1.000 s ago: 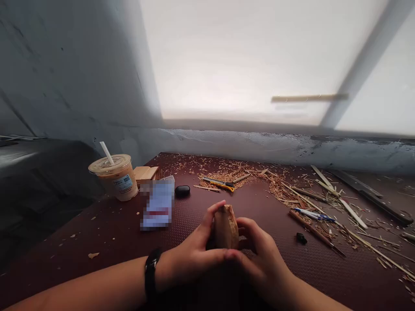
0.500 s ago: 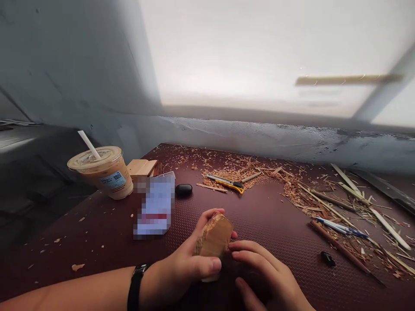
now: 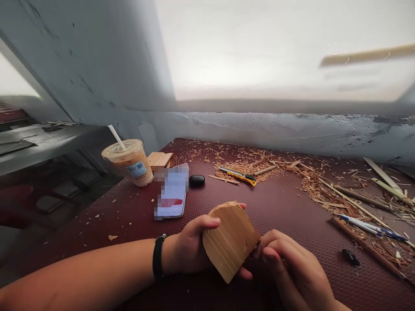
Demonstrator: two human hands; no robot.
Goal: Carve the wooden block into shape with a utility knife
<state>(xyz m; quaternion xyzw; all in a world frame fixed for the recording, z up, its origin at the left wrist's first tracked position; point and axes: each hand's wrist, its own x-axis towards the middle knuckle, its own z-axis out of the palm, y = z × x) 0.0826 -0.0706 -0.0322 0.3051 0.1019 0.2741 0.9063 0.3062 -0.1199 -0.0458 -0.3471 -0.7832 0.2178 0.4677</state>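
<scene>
At six o'clock over the dark red worktop (image 3: pixel 275 196), a tan wood piece (image 3: pixel 230 239), streaked grain, curved at ten o'clock, nicked near four, clasped by the left hand (image 3: pixel 191 245), thumb in front, right hand (image 3: pixel 298 263) curled at its three o'clock corner, grip unclear.

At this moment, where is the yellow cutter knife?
In the head view, the cutter knife lies slightly right of centre, by the wood shavings, beyond the wood piece in the left hand.
</scene>
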